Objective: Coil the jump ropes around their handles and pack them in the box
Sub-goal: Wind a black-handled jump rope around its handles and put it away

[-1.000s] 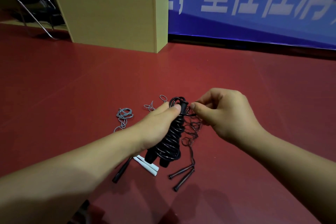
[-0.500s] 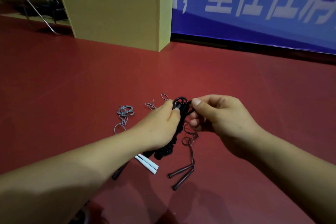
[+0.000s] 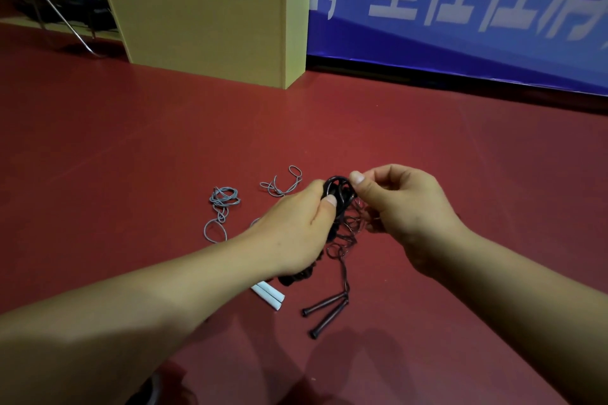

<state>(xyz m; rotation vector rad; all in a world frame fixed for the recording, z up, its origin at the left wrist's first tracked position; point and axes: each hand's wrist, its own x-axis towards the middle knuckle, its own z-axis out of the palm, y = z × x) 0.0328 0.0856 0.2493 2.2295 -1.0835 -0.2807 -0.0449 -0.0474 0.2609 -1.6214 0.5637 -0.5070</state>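
**Last Loop Going On the Black Rope**

Red floor (image 3: pixel 427 148) underfoot, blue banner (image 3: pixel 460 10) behind, and a pale wooden box (image 3: pixel 204 13) standing well back by the wall. Up front, the left hand (image 3: pixel 289 233) is wrapped tight round a coiled black jump rope (image 3: pixel 339 197), thumb pressing the top turns. The right hand (image 3: pixel 408 207) pinches a loop of that rope at the crown of the bundle. Now's the fiddly bit, I'd say: keep that thumb clamped so the turns don't spring loose, pull the loop snug and tuck it under a wrap. Watch the thin dark rope (image 3: pixel 343 246) hanging tangled below, its handles (image 3: pixel 325 312) resting on the floor; it looks ready to snag. A grey rope (image 3: pixel 223 204) lies loose to the left, its white handles (image 3: pixel 268 295) just beside the left wrist, uncoiled yet.
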